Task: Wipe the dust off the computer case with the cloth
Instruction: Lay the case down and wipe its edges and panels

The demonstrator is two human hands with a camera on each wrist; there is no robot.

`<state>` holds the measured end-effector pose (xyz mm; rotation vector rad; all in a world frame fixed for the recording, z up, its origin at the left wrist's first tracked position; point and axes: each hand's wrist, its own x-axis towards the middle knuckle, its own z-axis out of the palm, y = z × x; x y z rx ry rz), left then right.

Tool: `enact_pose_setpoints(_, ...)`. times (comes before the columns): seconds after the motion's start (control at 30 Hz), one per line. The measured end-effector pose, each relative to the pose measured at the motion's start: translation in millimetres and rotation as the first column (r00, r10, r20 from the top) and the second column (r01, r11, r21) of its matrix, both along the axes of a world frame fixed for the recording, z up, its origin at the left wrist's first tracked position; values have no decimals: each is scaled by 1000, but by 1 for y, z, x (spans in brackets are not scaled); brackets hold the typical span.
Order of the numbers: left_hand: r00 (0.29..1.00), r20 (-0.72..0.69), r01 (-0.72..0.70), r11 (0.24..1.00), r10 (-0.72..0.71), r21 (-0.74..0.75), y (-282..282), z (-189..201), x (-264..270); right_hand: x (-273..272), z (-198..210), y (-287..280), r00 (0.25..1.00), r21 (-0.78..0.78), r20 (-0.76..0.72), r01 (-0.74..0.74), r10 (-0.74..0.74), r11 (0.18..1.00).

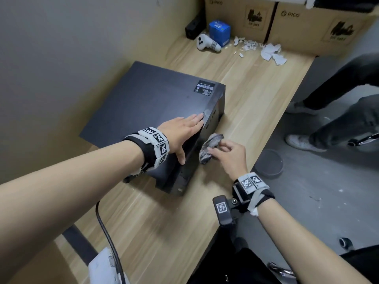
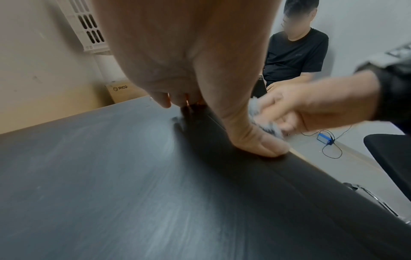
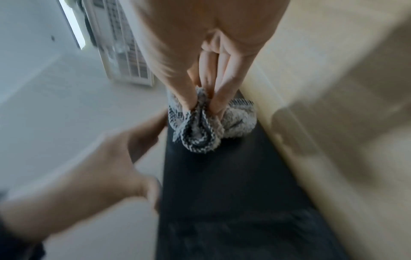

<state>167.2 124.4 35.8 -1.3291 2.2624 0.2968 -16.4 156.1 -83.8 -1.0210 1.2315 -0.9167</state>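
Observation:
A black computer case (image 1: 147, 103) lies flat on the wooden desk (image 1: 256, 95). My left hand (image 1: 182, 130) rests flat on its top near the right edge, fingers straight, thumb at the edge (image 2: 262, 142). The dusty top panel (image 2: 133, 176) shows pale smears. My right hand (image 1: 229, 154) pinches a bunched grey-and-white cloth (image 1: 209, 148) and holds it against the case's right side face (image 3: 222, 176). In the right wrist view the fingers (image 3: 213, 88) grip the cloth (image 3: 200, 126) from above.
At the desk's far end stand cardboard boxes (image 1: 307, 23), a blue box (image 1: 219, 31), a white controller (image 1: 207, 43) and paper scraps (image 1: 270, 53). A seated person (image 2: 295, 52) is to the right, legs (image 1: 338, 111) beside the desk. A black cable (image 1: 108, 240) trails near me.

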Motion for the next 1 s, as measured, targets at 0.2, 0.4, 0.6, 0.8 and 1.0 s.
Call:
enact_pose_setpoints(0.2,988,-120,-103,995,102,-2,35,17,22,4,32,-61,984,-16,-129,123,-124,992)
enact_pose_setpoints(0.4,985,-127,-121,993,120,5,99,9,50,24,30,-31,930,-174,-364,-21,-44,985)
enact_pose_setpoints(0.6,977,-90,-197,979,192,-57,106,-3,48,32,28,35,903,-240,-408,-245,132,939)
enact_pose_setpoints(0.8,978,-49,-207,977,204,-59,103,0,42,40,20,79,872,-215,-369,-418,323,883)
enact_pose_setpoints(1.0,983,-8,-185,981,185,-55,103,2,38,43,7,83,831,-124,-426,-445,357,887)
